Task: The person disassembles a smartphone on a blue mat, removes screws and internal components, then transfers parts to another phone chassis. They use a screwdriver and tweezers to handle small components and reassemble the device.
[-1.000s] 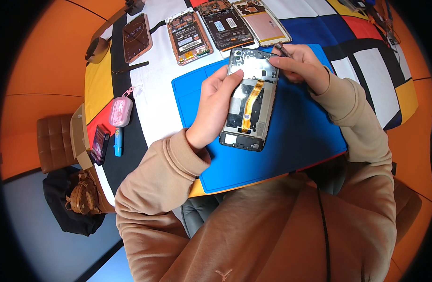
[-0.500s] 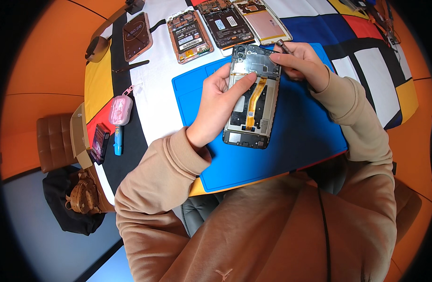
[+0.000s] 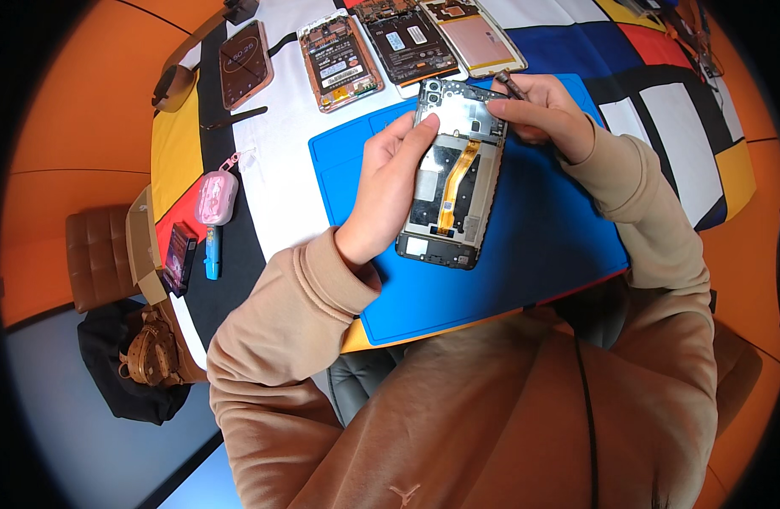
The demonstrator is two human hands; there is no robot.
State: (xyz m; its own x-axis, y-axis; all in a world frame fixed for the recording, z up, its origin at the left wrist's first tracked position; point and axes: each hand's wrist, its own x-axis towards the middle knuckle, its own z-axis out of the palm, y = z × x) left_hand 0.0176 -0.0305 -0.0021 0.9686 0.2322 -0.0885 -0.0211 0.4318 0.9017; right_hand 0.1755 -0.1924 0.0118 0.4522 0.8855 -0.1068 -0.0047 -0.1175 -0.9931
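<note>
A smartphone [image 3: 430,187] without its back cover is held up over the blue work mat [image 3: 356,297]. Its shiny upper plate, camera lenses and a yellow-orange ribbon cable [image 3: 458,182] face me. My left hand [image 3: 388,182] grips the phone's left side, thumb lying on the upper plate near the cameras. At the upper right edge, my right hand [image 3: 547,110] pinches the phone, thumb on the plate. The same hand has a dark rod-shaped tool [image 3: 510,84], perhaps a screwdriver, tucked at its index finger. The tool's far end and several fingers behind the phone are hidden.
Three opened phones [image 3: 341,64] lie beyond the mat. At the left are a phone showing a timer [image 3: 245,66], black tweezers [image 3: 234,119], a pink earbud case [image 3: 216,199], a blue tube [image 3: 212,254] and a small dark box [image 3: 179,257]. Cables [image 3: 704,59] lie far right.
My left thumb has slid up the phone, from its middle toward the cameras. The phone has tilted slightly, its lower end shifting left, and the plate now catches more light. My right hand is nearly still.
</note>
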